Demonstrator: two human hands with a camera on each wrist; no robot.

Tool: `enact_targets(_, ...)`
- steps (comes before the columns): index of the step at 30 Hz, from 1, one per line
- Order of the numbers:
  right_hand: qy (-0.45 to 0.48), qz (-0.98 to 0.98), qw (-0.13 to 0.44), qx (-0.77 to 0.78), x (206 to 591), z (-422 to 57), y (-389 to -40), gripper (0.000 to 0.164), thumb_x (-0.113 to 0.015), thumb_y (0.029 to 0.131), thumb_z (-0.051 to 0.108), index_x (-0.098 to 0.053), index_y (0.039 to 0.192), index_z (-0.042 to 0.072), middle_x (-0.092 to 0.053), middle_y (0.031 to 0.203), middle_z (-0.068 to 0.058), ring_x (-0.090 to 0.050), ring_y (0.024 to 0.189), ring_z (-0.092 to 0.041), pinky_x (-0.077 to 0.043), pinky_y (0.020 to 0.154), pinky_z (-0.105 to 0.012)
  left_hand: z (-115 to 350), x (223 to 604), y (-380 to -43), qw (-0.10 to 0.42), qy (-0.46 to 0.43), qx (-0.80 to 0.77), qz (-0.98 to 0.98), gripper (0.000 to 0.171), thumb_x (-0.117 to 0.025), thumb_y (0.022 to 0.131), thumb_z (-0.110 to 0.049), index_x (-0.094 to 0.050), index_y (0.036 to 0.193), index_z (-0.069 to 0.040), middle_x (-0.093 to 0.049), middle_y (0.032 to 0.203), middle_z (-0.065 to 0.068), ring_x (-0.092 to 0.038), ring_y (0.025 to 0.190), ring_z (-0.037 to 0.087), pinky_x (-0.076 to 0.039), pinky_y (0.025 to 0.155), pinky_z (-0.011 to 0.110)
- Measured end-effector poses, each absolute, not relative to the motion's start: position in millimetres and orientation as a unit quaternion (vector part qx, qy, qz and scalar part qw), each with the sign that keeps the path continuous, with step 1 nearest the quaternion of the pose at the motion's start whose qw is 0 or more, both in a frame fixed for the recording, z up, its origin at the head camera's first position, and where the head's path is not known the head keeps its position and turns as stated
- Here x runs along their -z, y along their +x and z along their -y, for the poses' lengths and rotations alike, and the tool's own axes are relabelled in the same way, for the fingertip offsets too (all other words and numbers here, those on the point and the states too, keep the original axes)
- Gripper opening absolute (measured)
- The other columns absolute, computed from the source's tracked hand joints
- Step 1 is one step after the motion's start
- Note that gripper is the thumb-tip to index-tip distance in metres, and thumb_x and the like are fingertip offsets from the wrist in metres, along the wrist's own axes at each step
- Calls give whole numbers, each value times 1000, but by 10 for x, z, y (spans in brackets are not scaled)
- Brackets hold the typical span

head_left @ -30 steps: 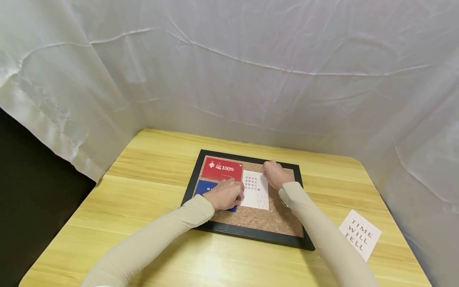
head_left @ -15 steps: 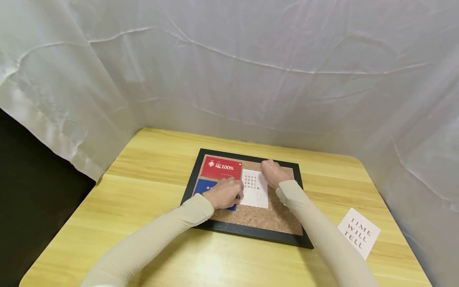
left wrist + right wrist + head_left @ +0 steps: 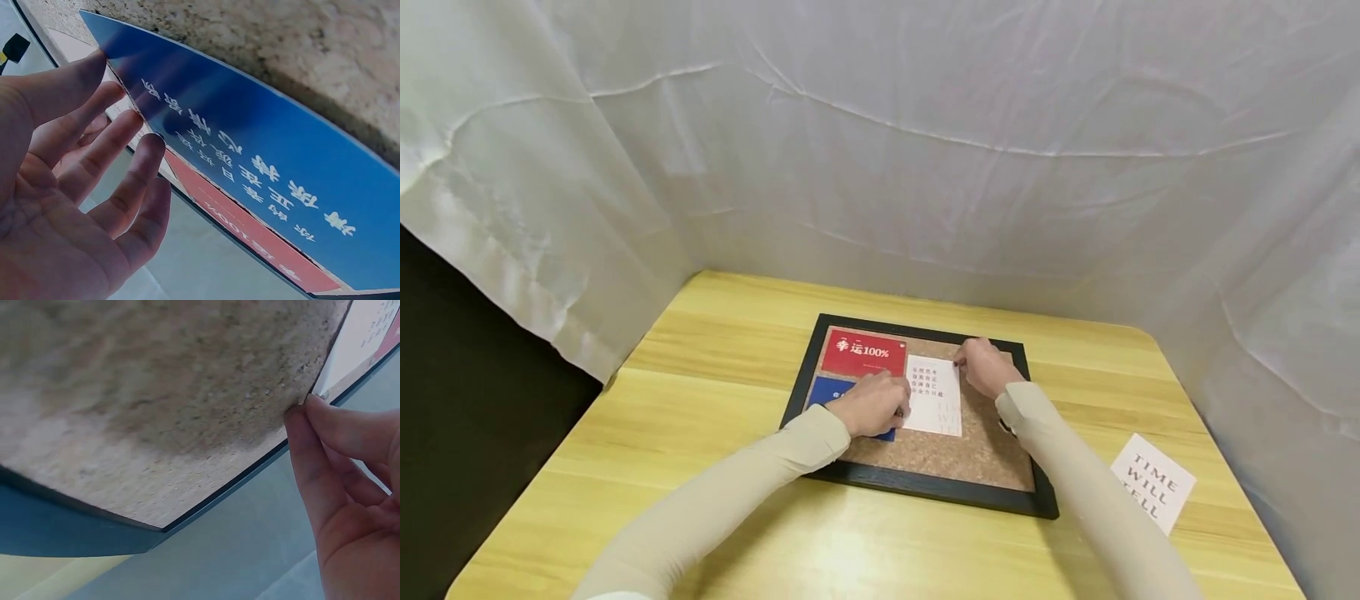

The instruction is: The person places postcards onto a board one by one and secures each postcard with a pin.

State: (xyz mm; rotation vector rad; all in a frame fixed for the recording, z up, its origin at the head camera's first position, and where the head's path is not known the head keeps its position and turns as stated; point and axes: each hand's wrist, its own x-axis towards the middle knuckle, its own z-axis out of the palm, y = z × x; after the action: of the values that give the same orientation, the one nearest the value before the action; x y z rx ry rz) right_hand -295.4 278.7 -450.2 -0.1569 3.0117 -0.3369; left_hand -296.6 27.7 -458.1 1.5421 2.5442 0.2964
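Right hand [image 3: 987, 367]: thumb and forefinger pinch at the upper right corner of the white card [image 3: 934, 412], whose edge runs in between the two tips. Left hand [image 3: 871, 406]: fingers spread and loosely bent, tips along the line where the white card meets the blue card [image 3: 250, 125]; firmness of contact cannot be told. The blue card lies partly beneath this hand, with the red card [image 3: 863, 354] just above it. The white card lies to the right of both. All three lie on a cork board [image 3: 940, 462] in a black frame [image 3: 925, 488], flat on the wooden table [image 3: 722, 367]. A loose card [image 3: 1161, 483] printed "TIME WILL TELL" lies right of the frame, partly covered by the right sleeve [image 3: 1075, 467]. Pale cloth [image 3: 925, 208] hangs behind the table.
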Motion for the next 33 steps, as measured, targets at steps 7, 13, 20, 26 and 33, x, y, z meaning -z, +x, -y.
enact_targets(7, -57, -994, 48, 84, 4520, -2780, -2924, 33, -56, 94, -13, -82, 100, 6, -79, 95, -8, -56, 73, -12, -41, 60, -25, -272, 4582, -2964, 73, 516, -99, -847, 11, -75, 96, -22, -84, 102, -20, -73, 120, -1, -61, 107, 22, -53, 90, 38)
enact_targets(13, -65, -994, 42, 73, 4521, -2767, -2926, 33, -53, 94, -14, -80, 90, 4, -76, 85, -9, -50, 67, -13, -39, 56, -24, -275, 4570, -2953, 71, 518, -99, -847, 11, -76, 96, -22, -85, 102, -19, -73, 119, -1, -61, 106, 21, -53, 90, 38)
enact_targets(20, -67, -995, 41, 62, 4512, -2757, -2909, 33, -53, 94, -13, -80, 88, 4, -76, 88, -10, -53, 68, -14, -41, 57, -25, -286, 4570, -2952, 58, 527, -101, -842, 8, -77, 94, -20, -85, 97, -19, -74, 115, 0, -62, 103, 22, -53, 87, 38)
enact_targets(26, -56, -996, 38, 57, 4539, -2749, -2891, 29, -56, 94, -11, -81, 92, 3, -75, 102, -14, -63, 80, -17, -50, 64, -28, -298, 4585, -2959, 65, 523, -99, -844, 10, -76, 95, -21, -85, 101, -19, -74, 116, -1, -61, 103, 21, -53, 87, 36)
enact_targets(33, -48, -997, 47, 39, 4562, -2750, -2893, 29, -55, 97, -8, -81, 93, 5, -74, 107, -14, -68, 88, -21, -54, 69, -31, -303, 4591, -2961, 71, 517, -106, -847, 12, -77, 95, -21, -84, 103, -19, -74, 116, 0, -62, 102, 20, -53, 88, 35)
